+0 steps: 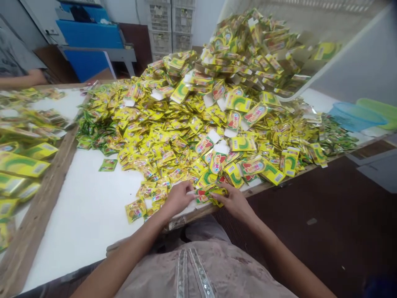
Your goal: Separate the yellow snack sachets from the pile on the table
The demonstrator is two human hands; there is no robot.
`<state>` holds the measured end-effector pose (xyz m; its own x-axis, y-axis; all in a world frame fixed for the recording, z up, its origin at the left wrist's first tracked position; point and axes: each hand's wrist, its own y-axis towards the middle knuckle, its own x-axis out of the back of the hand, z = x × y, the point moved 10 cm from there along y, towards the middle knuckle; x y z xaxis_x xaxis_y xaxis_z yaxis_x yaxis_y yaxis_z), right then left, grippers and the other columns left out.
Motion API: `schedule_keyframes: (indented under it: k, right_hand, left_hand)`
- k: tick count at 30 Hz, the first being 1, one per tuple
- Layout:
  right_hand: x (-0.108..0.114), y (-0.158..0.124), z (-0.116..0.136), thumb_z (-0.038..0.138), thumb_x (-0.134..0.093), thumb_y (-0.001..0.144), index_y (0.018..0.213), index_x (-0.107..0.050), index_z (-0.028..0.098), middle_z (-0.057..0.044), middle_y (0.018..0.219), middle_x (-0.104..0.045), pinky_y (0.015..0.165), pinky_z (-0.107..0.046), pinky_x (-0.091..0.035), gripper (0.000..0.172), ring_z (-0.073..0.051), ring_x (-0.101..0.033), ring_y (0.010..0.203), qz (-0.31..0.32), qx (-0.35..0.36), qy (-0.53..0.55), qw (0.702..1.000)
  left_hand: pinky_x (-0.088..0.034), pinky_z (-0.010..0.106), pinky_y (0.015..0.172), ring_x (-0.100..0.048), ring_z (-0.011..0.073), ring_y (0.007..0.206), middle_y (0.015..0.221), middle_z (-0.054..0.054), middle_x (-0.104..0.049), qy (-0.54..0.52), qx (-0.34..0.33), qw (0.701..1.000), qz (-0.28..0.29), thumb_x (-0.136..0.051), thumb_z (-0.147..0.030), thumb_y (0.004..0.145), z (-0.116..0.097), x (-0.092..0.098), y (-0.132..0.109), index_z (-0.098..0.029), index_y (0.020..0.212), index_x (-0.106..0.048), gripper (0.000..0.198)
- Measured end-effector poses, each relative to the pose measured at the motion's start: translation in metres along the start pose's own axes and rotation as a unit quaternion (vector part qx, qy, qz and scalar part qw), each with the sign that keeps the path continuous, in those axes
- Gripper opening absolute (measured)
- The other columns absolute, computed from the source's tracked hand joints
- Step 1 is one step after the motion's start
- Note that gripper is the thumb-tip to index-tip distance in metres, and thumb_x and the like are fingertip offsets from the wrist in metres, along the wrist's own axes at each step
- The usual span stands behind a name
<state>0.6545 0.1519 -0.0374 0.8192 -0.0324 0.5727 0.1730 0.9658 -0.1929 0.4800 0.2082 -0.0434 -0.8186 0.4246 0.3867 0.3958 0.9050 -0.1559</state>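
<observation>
At the table's front edge, a small printed carton [202, 196] in yellow, green and red lies between my two hands. My left hand [179, 198] pinches the carton's white left end, thumb and forefinger close together. From the other side, my right hand [235, 201] has its fingers closed round yellow-green sachets [221, 193] at the carton's right end. How many sachets it holds is hidden by the fingers. Beside my left hand lie several loose yellow sachets [135, 210]. Just beyond my hands are more flat cartons [218, 162], some with white flaps raised.
A large heap of yellow sachets [161, 136] covers the table, with green sachets [99, 124] at its left. Cartons spill from a tilted translucent bin [338, 78] at the back right. A wooden strip [51, 194] divides the tabletop. Blue basket [356, 117] at right; another person's arm [25, 78] at left.
</observation>
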Motion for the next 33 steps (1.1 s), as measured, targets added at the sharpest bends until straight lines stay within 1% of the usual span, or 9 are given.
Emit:
schedule_keyframes:
  k: [6, 8, 10, 14, 17, 20, 23, 28, 33]
  right_hand:
    - [-0.032, 0.014, 0.069, 0.036, -0.072, 0.065, 0.078, -0.067, 0.020, -0.010, 0.117, -0.058, 0.098, -0.040, -0.035, 0.021, -0.026, -0.050, 0.113, 0.042, 0.191, 0.034, 0.980]
    - [-0.053, 0.015, 0.092, 0.034, -0.071, 0.067, 0.080, -0.068, 0.021, -0.008, 0.115, -0.061, 0.098, -0.039, -0.035, 0.018, -0.025, -0.050, 0.113, 0.092, 0.243, 0.059, 0.964]
    - [-0.077, 0.017, 0.103, 0.036, -0.067, 0.072, 0.083, -0.068, 0.021, -0.005, 0.097, -0.067, 0.087, -0.035, -0.042, 0.018, -0.021, -0.059, 0.096, 0.144, 0.246, 0.096, 0.954]
    - [-0.099, 0.031, 0.089, 0.045, -0.062, 0.073, 0.083, -0.065, 0.018, -0.001, 0.078, -0.065, 0.066, -0.029, -0.045, 0.029, -0.018, -0.059, 0.073, 0.098, 0.164, 0.131, 0.973]
    - [-0.101, 0.037, 0.074, 0.050, -0.063, 0.069, 0.086, -0.063, 0.017, -0.002, 0.073, -0.063, 0.059, -0.028, -0.044, 0.037, -0.018, -0.056, 0.066, 0.072, 0.104, 0.126, 0.984]
    - [-0.084, 0.044, 0.078, 0.051, -0.059, 0.071, 0.094, -0.060, 0.017, -0.002, 0.071, -0.062, 0.055, -0.027, -0.043, 0.041, -0.017, -0.055, 0.063, 0.052, 0.087, 0.147, 0.984]
    - [-0.052, 0.053, 0.105, 0.048, -0.058, 0.074, 0.099, -0.058, 0.018, -0.002, 0.077, -0.062, 0.056, -0.026, -0.042, 0.040, -0.014, -0.053, 0.061, -0.012, 0.133, 0.129, 0.983]
    - [-0.068, 0.064, 0.148, 0.043, -0.062, 0.072, 0.096, -0.065, 0.019, 0.003, 0.055, -0.053, 0.054, -0.026, -0.037, 0.034, -0.014, -0.048, 0.053, 0.099, 0.215, -0.029, 0.971]
    - [-0.090, 0.063, 0.168, 0.038, -0.066, 0.071, 0.094, -0.065, 0.022, -0.005, 0.102, -0.064, 0.081, -0.034, -0.042, 0.029, -0.022, -0.058, 0.092, 0.163, 0.289, -0.021, 0.943]
  left_hand:
    - [-0.035, 0.020, 0.050, -0.049, 0.0097, 0.053, 0.061, -0.003, -0.056, -0.172, 0.037, 0.983, -0.043, -0.075, -0.033, 0.057, 0.011, 0.071, -0.012, -0.016, 0.074, -0.057, 0.030]
    - [-0.035, 0.019, 0.049, -0.049, 0.0086, 0.052, 0.061, -0.004, -0.057, -0.199, 0.052, 0.977, -0.059, -0.079, -0.029, 0.053, 0.014, 0.089, -0.018, -0.016, 0.073, -0.057, 0.032]
    - [-0.037, 0.019, 0.051, -0.051, 0.0079, 0.053, 0.063, -0.003, -0.059, -0.244, 0.061, 0.963, -0.093, -0.079, -0.030, 0.054, 0.019, 0.099, -0.023, -0.015, 0.075, -0.059, 0.032]
    - [-0.046, 0.022, 0.066, -0.060, 0.0119, 0.070, 0.081, 0.002, -0.066, -0.343, 0.043, 0.924, -0.160, -0.072, -0.039, 0.065, 0.035, 0.092, -0.033, -0.016, 0.095, -0.058, 0.040]
    - [-0.048, 0.030, 0.077, -0.063, 0.0180, 0.084, 0.089, 0.005, -0.068, -0.338, 0.035, 0.929, -0.148, -0.075, -0.035, 0.062, 0.045, 0.075, -0.036, -0.017, 0.100, -0.055, 0.047]
    - [-0.050, 0.032, 0.076, -0.064, 0.0206, 0.083, 0.085, 0.006, -0.069, -0.291, 0.029, 0.948, -0.125, -0.075, -0.035, 0.062, 0.047, 0.070, -0.036, -0.016, 0.097, -0.057, 0.043]
    - [-0.050, 0.032, 0.074, -0.064, 0.0208, 0.081, 0.083, 0.005, -0.069, -0.262, 0.028, 0.959, -0.108, -0.076, -0.034, 0.061, 0.043, 0.073, -0.036, -0.015, 0.096, -0.059, 0.043]
    - [-0.049, 0.028, 0.069, -0.064, 0.0167, 0.073, 0.079, 0.004, -0.070, -0.292, 0.032, 0.945, -0.141, -0.072, -0.038, 0.066, 0.042, 0.088, -0.043, -0.015, 0.097, -0.058, 0.041]
    - [-0.046, 0.024, 0.064, -0.061, 0.0137, 0.066, 0.070, 0.000, -0.068, -0.266, 0.045, 0.952, -0.148, -0.074, -0.038, 0.065, 0.048, 0.096, -0.052, -0.014, 0.095, -0.063, 0.040]
